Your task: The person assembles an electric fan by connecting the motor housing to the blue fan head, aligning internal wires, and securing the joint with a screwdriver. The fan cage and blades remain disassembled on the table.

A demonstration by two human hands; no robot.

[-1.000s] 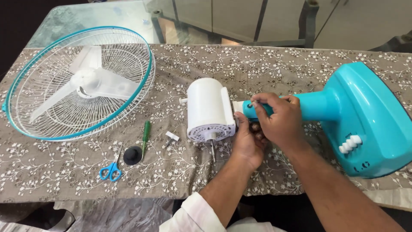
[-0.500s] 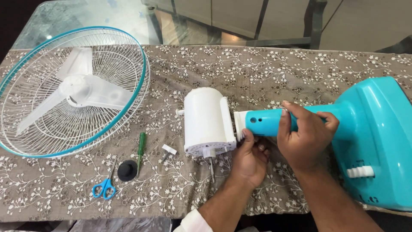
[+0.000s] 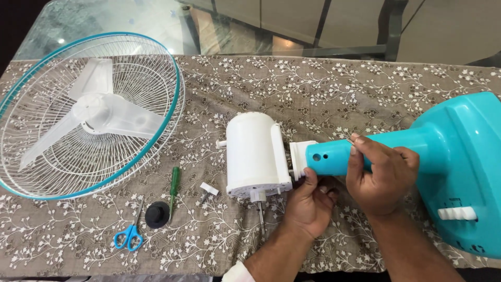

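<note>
The turquoise neck (image 3: 339, 154) lies lengthwise across the worktop (image 3: 313, 89), its holed end toward the white motor housing (image 3: 255, 154). Right hand (image 3: 381, 175) grip wraps the neck; left hand (image 3: 310, 201) pinches the joint below, nearer the housing.

A glass table (image 3: 78, 21) is carrying a floral brown cloth (image 3: 323, 89). Lying on the cloth are a wire fan guard (image 3: 88, 112), a white motor housing (image 3: 255, 154), a turquoise fan stand (image 3: 443, 156), a green screwdriver (image 3: 174, 190), blue scissors (image 3: 129, 236) and a black cap (image 3: 157, 214).

packages: none | signs: none | screens: none | labels: small dark printed marks on turquoise fan base (image 3: 469, 156), just beside its white buttons (image 3: 457, 213)
</note>
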